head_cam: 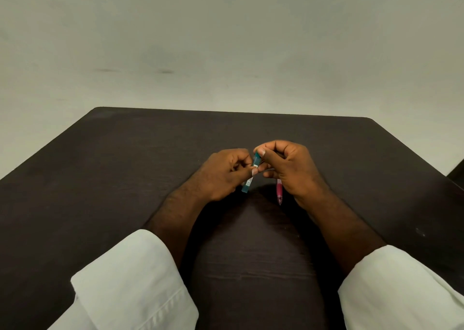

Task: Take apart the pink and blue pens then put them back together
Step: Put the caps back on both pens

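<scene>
Left hand (223,172) and right hand (291,166), grips pinched on the blue pen (251,176); pink pen (279,191) half hidden behind the right palm

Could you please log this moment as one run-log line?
left hand: grips blue pen | right hand: pinches its top | pink pen: juts below right hand
</scene>
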